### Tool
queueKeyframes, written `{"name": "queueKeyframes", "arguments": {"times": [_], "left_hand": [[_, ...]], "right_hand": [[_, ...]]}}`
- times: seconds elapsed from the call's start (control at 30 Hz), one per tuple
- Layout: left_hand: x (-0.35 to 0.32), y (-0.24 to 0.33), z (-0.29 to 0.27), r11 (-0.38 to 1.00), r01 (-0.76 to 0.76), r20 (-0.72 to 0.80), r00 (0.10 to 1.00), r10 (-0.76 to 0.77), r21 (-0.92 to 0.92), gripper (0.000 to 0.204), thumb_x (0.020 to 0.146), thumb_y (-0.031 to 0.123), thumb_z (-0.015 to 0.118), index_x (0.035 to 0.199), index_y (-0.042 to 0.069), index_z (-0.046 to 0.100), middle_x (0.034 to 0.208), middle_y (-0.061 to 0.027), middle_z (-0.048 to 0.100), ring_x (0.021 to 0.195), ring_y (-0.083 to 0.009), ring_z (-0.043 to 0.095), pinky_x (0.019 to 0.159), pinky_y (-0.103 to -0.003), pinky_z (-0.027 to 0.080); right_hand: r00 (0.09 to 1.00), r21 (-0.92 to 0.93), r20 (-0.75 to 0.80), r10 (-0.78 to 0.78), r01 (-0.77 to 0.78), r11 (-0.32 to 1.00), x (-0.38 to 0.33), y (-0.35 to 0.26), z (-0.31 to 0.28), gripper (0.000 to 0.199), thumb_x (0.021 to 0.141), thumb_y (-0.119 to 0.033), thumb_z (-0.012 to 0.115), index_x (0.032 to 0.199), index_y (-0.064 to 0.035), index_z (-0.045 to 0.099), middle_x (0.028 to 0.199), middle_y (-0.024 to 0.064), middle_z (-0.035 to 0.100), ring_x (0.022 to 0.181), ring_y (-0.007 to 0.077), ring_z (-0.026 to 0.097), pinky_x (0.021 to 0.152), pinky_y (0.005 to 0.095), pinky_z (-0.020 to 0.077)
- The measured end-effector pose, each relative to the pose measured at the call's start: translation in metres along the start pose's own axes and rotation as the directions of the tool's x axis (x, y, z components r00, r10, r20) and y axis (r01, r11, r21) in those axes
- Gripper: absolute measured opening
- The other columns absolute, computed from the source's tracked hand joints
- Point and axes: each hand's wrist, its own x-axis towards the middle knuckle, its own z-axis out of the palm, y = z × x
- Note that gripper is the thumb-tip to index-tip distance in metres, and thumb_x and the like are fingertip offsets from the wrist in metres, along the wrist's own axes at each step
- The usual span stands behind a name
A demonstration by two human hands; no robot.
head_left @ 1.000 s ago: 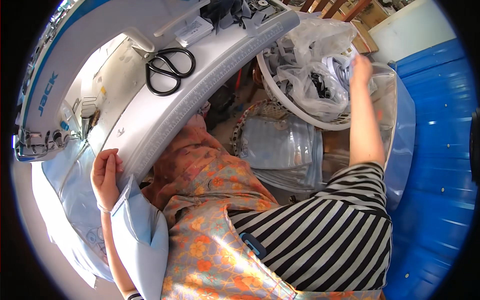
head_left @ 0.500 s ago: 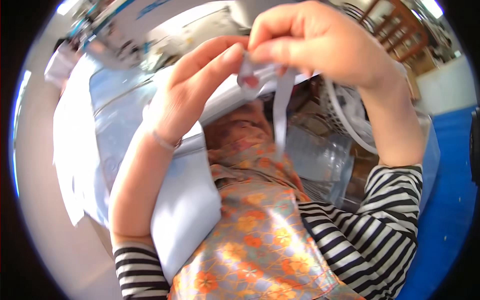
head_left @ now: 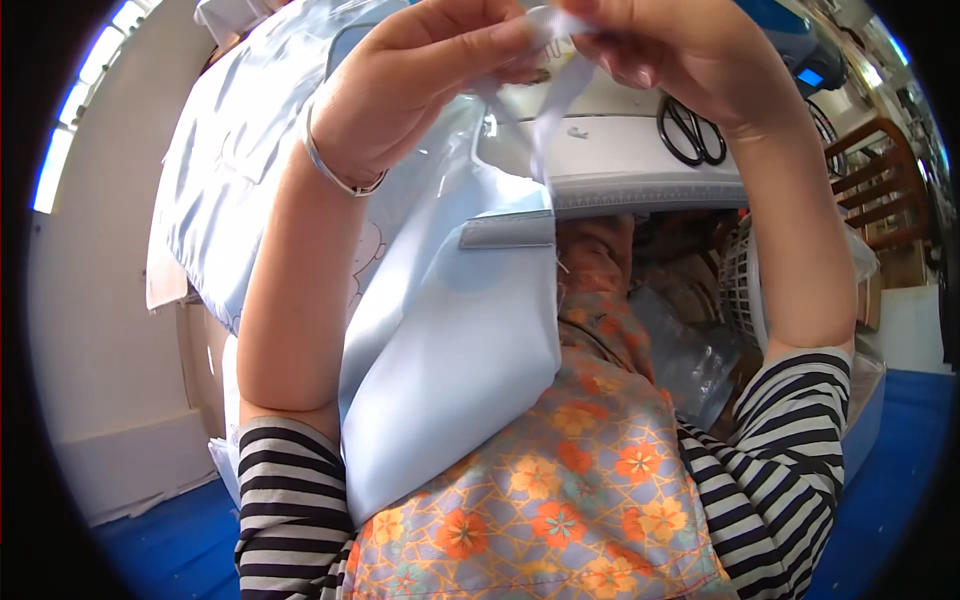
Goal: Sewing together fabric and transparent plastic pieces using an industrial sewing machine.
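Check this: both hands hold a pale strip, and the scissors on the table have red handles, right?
In the head view, the scissors on the table are black-handled, not red-handled. The left hand and right hand hold the pale strip.

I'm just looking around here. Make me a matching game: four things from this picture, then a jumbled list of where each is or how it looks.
1. pale strip
2. black scissors
3. bracelet
4. apron

A. covered in orange and yellow flowers
B. around the left wrist
C. held by the left hand and right hand
D. on the white work surface

Pairs: 1-C, 2-D, 3-B, 4-A
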Motion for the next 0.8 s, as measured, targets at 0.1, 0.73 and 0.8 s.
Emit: {"name": "queueKeyframes", "arguments": {"times": [0.1,0.73,0.8], "left_hand": [[-0.014,-0.006,-0.02,0.994,-0.029,0.043,0.999,0.033,-0.102,0.028,0.106,0.019,0.047,0.116,-0.003,0.06,0.104,-0.0102,0.061,0.09,-0.0159,0.061,0.088,-0.034,0.051],[-0.125,0.039,-0.035,0.17,0.232,-0.215,0.97,-0.113,0.958,0.012,0.086,-0.004,0.059,0.094,0.001,0.066,0.087,-0.0143,0.066,0.077,-0.03,0.066,0.072,-0.036,0.053],[-0.12,0.0,-0.012,0.43,0.181,-0.076,0.965,-0.251,0.884,0.009,0.087,0.001,0.059,0.095,0.002,0.063,0.085,-0.0161,0.065,0.081,-0.0339,0.066,0.074,-0.039,0.053]], "right_hand": [[0.992,0.106,-0.089,-0.088,0.097,0.99,0.009,0.003,0.013,0.018,0.097,-0.017,0.067,0.092,-0.0001,0.065,0.075,0.0037,0.063,0.06,0.0078,0.055,0.053,0.0195,0.043],[0.907,-0.878,-0.014,-0.421,0.191,0.439,0.019,0.174,0.047,0.016,0.089,-0.01,0.062,0.101,-0.0022,0.067,0.087,0.0138,0.072,0.082,0.0346,0.068,0.074,0.0404,0.0547],[0.887,-0.806,-0.233,-0.399,0.054,0.589,0.027,0.165,0.041,0.014,0.092,-0.01,0.06,0.098,-0.002,0.069,0.08,0.0124,0.072,0.081,0.0311,0.07,0.073,0.0371,0.0546]]}}
